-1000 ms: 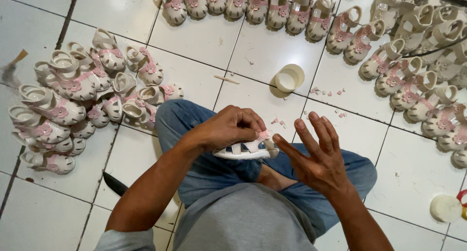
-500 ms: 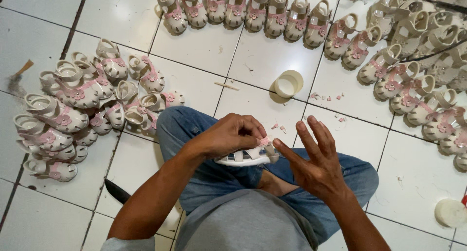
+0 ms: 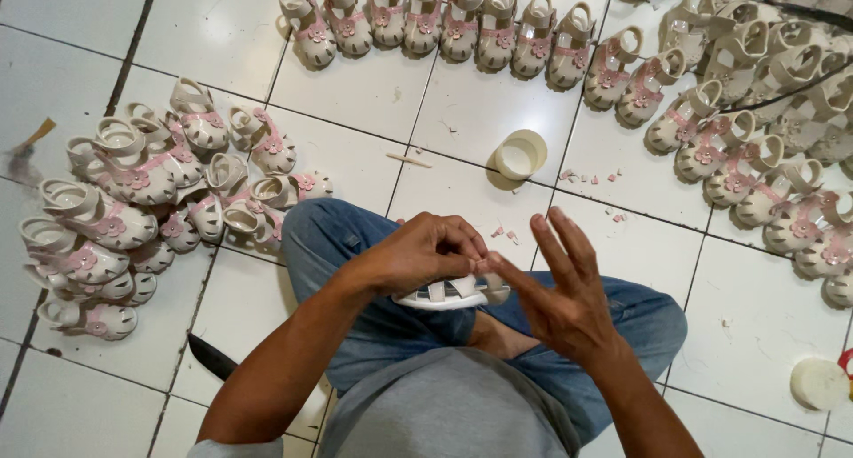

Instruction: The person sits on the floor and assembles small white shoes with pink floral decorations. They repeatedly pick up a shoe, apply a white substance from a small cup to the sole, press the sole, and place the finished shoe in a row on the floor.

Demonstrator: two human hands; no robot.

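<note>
The left hand [image 3: 418,254] is curled tight around a small cream sandal [image 3: 451,293], fingers folded over its top so only the sole edge and some straps show beneath; the right hand [image 3: 560,294] holds nothing in its palm, fingers spread wide and fanned upward, one fingertip pressed against the sandal beside the left thumb. The sandal is pale, glossy, with open strap slots; it sits above the person's lap, over crossed legs in blue jeans [image 3: 373,245]. A round cream tub [image 3: 521,153] stands on the white tiled floor [image 3: 213,31] ahead of the knees; whether anything is in it cannot be told; a flat round lid [image 3: 818,383] lies at the right. A heap of sandals [image 3: 142,200] with pink flowers lies at the left; a row of sandals [image 3: 444,23] lines the top, curving down the right. Both forearms angle inward from the lower edge, meeting over the lap.
</note>
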